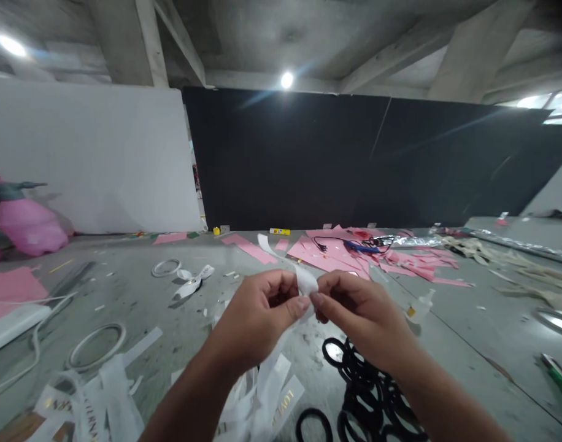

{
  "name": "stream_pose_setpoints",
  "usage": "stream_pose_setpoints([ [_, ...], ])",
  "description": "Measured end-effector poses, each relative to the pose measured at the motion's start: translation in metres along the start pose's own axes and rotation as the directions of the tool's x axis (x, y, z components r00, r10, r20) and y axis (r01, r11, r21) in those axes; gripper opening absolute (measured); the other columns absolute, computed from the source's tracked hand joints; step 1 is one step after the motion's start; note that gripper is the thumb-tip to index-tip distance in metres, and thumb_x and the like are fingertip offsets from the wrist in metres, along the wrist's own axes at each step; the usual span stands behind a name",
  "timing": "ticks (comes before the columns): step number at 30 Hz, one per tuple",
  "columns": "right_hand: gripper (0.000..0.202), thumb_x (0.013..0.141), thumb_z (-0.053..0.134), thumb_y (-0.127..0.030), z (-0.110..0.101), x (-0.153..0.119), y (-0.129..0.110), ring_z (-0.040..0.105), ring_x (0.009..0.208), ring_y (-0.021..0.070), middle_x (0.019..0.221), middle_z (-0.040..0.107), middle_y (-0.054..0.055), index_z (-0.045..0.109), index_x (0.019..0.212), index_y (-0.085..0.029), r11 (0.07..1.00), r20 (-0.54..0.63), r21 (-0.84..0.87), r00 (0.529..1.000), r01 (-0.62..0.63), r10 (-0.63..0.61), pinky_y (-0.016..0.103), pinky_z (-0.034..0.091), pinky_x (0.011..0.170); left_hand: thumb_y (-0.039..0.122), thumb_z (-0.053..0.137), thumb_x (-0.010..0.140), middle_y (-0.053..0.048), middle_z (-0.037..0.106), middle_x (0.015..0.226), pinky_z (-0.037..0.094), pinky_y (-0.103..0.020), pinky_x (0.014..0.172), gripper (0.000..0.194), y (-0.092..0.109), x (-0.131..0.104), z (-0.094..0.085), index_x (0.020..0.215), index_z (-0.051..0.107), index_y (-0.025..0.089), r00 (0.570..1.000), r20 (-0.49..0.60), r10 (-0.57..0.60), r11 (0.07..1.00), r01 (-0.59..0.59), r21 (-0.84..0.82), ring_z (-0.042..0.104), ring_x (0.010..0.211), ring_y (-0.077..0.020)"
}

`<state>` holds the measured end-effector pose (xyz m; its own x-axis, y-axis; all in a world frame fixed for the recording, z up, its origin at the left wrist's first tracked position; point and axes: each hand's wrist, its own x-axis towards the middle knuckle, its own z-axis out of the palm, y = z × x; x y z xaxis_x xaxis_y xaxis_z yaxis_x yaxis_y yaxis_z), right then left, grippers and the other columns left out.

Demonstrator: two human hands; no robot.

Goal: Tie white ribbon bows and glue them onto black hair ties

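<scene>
Both hands meet over the middle of the table. My left hand (257, 313) is closed, with thumb and fingers pinching a white ribbon (307, 281). From the other side my right hand (359, 307) pinches the same ribbon, its fingertips close to the left thumb. The ribbon bends over between the two hands, and one end reaches up behind them. Below the hands lies a pile of white printed ribbons (274, 393), some with gold letters. Beside it, under my right forearm, black rings (364, 387) are heaped. What the curled fingers hide cannot be made out.
Pink paper scraps (327, 248) lie at the back by the dark panel (290, 166). A pink spray bottle (30, 224) stands far left. More printed ribbons (110, 393) and a white ring (97, 345) are at front left. A small bottle (420, 305) stands right; a green-handled tool (559, 377) lies far right.
</scene>
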<state>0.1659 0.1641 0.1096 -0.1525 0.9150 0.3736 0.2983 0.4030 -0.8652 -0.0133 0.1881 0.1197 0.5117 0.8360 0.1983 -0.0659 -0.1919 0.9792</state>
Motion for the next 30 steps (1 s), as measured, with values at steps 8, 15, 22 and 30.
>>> stream_pose_setpoints([
  [8, 0.016, 0.089, 0.061, -0.035, -0.003, 0.005, 0.007, 0.050, 0.058, 0.0120, 0.065, 0.056, -0.001, 0.062, 0.083, -0.020, 0.996, -0.012, -0.075, 0.999, -0.045, 0.044, 0.023, 0.041, 0.051, 0.029, 0.063, 0.083, -0.001, 0.059, 0.073, 0.043, -0.026, 0.068, 0.014, -0.003, 0.003, -0.001, 0.081, 0.065, 0.016, 0.988, 0.011, -0.157, 0.988, 0.157, -0.009, 0.052, 0.071, -0.0132],
  [15, 0.016, 0.090, 0.058, -0.032, -0.007, 0.002, 0.002, 0.050, 0.057, 0.0111, 0.065, 0.057, 0.000, 0.060, 0.081, -0.020, 0.990, -0.019, -0.138, 1.000, -0.015, 0.013, 0.023, 0.039, 0.049, 0.031, 0.063, 0.083, 0.001, 0.058, 0.070, 0.041, -0.024, 0.063, 0.017, -0.009, 0.008, 0.002, 0.074, 0.060, 0.017, 0.985, -0.006, -0.173, 0.985, 0.173, -0.001, 0.050, 0.067, -0.0120],
  [22, 0.020, 0.091, 0.056, -0.033, -0.008, 0.003, 0.000, 0.050, 0.055, 0.0114, 0.062, 0.058, 0.000, 0.058, 0.076, -0.020, 0.976, -0.022, -0.215, 0.999, 0.029, -0.035, 0.024, 0.041, 0.051, 0.027, 0.062, 0.082, 0.002, 0.056, 0.069, 0.039, -0.025, 0.065, 0.016, -0.007, 0.004, 0.002, 0.069, 0.058, 0.018, 0.984, -0.162, -0.067, 0.978, 0.097, 0.184, 0.049, 0.069, -0.0127],
  [30, 0.018, 0.087, 0.064, -0.038, -0.012, 0.003, 0.001, 0.054, 0.058, 0.0117, 0.068, 0.060, 0.001, 0.064, 0.084, -0.020, 0.993, 0.010, 0.099, 0.998, -0.062, 0.062, 0.021, 0.043, 0.049, 0.029, 0.060, 0.085, 0.001, 0.058, 0.072, 0.042, -0.026, 0.068, 0.015, -0.003, 0.000, 0.020, 0.074, 0.059, 0.019, 0.967, -0.243, -0.077, 0.992, 0.098, 0.077, 0.052, 0.071, -0.0139],
])
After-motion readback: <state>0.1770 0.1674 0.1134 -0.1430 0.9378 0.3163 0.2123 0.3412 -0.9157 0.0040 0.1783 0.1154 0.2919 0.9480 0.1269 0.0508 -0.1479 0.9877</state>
